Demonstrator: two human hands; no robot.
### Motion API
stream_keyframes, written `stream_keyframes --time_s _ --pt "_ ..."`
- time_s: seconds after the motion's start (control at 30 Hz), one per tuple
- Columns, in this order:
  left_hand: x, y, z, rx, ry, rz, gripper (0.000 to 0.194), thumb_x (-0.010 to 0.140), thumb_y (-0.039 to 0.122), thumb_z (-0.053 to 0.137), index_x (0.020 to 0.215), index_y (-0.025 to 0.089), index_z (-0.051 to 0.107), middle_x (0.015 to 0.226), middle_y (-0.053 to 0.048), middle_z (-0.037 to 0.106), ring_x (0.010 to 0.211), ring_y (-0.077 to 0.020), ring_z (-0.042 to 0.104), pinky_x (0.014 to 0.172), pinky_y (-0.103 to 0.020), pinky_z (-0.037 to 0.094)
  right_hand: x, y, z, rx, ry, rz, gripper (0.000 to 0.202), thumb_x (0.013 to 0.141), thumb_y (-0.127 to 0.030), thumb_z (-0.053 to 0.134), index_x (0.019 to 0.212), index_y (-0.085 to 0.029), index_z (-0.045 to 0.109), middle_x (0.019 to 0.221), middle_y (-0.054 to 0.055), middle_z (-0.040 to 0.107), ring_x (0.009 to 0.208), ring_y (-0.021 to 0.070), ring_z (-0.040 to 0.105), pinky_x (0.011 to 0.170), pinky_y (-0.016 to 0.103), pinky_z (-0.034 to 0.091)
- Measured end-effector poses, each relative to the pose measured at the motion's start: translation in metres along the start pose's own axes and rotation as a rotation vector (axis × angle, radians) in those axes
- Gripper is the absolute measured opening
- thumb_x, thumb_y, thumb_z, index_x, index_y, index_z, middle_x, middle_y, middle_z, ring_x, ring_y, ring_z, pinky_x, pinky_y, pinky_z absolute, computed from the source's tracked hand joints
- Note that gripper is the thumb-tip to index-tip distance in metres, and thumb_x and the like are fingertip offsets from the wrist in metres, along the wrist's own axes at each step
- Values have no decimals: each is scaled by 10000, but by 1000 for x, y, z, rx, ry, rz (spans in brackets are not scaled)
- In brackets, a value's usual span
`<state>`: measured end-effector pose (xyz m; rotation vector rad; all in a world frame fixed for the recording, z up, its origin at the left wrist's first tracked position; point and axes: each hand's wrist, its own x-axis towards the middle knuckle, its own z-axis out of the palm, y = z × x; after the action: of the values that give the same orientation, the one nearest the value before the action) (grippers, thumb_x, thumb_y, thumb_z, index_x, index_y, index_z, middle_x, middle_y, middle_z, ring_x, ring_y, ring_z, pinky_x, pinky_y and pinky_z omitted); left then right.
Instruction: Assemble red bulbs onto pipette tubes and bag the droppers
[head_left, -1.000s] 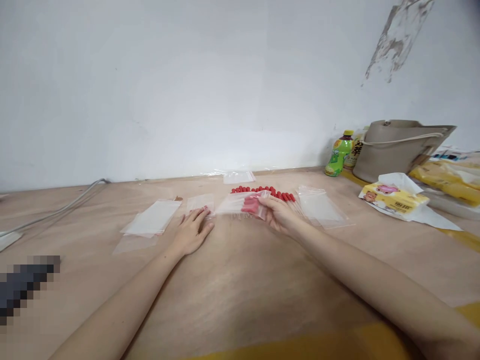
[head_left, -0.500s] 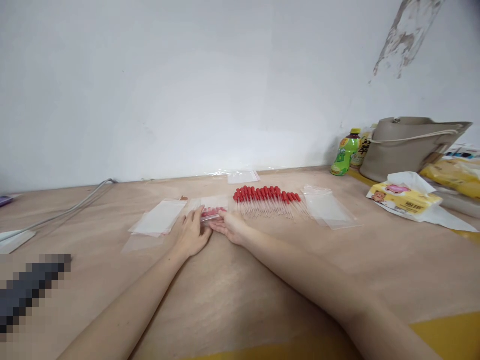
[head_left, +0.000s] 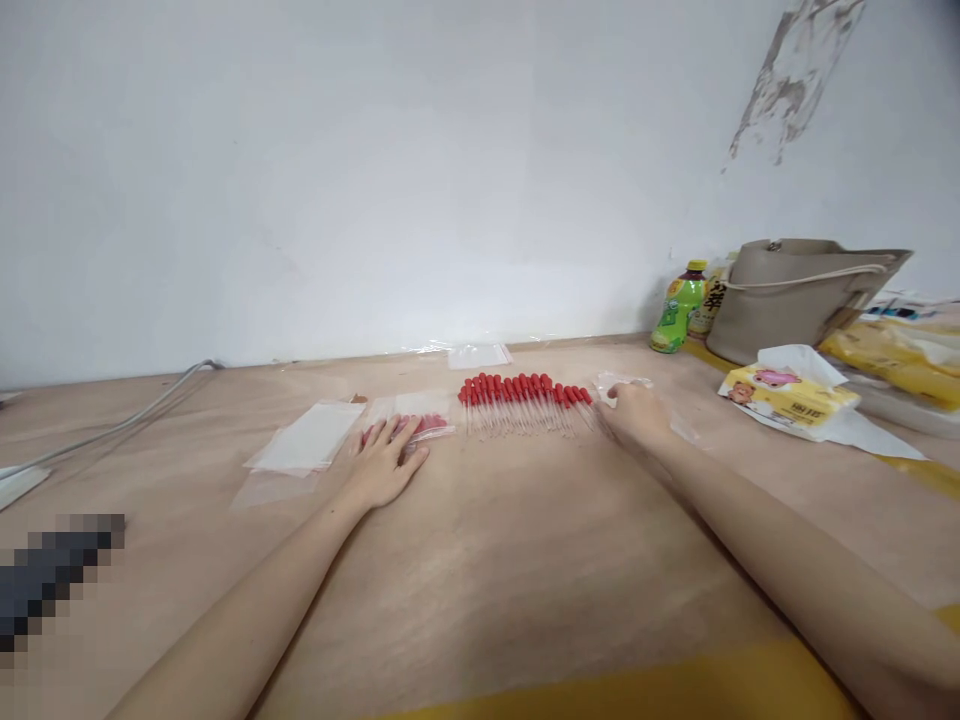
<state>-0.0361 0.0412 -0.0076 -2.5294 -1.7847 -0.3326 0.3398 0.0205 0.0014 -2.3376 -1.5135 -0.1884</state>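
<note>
My left hand (head_left: 384, 465) lies with its fingers spread on a clear bag with red pieces inside (head_left: 426, 424). To its left is a small stack of clear bags with white sheets (head_left: 306, 437). A row of several red-tipped droppers (head_left: 517, 392) lies in the middle, their thin clear ends pointing toward me. Just right of that row, my right hand (head_left: 636, 412) rests over another pile of clear bags (head_left: 679, 425), its fingers curled. Whatever its fingertips may hold is too small to make out.
A clear bag (head_left: 480, 355) lies by the wall. At the right are a green bottle (head_left: 679, 308), a grey bag (head_left: 787, 300) and a yellow tissue pack (head_left: 791, 400). A grey cable (head_left: 142, 415) runs at the left, above a blurred dark object (head_left: 56, 575).
My right hand has left the bag with the red pieces and moved right, past the droppers, to the other bags. My left hand stays on the filled bag. The view has shifted slightly.
</note>
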Motion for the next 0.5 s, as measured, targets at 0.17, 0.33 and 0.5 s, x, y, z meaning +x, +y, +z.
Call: stream_keyframes --time_s 0.17,0.33,0.5 --pt "-1 1 0 16 15 9 599 828 596 234 1345 294 270 1404 -89 277 1294 -279 206 1007 -503 155 11 11 10 -51 -142 117 463 750 -504 466 930 -113 636 981 192 589 902 289 572 695 351 432" --pt "-2 1 1 7 38 17 569 836 578 249 1335 308 285 1392 -88 302 1289 -273 224 1001 -507 159 9 6 12 -30 -121 144 338 780 -357 450 901 -102 635 953 201 601 876 300 584 681 368 433" --pt "-3 -1 3 -30 92 24 565 843 555 271 1330 273 302 1390 -102 298 1298 -281 193 1007 -512 156 1 -3 -4 77 136 62 364 861 -348 303 989 -115 551 968 169 584 904 271 555 719 357 406"
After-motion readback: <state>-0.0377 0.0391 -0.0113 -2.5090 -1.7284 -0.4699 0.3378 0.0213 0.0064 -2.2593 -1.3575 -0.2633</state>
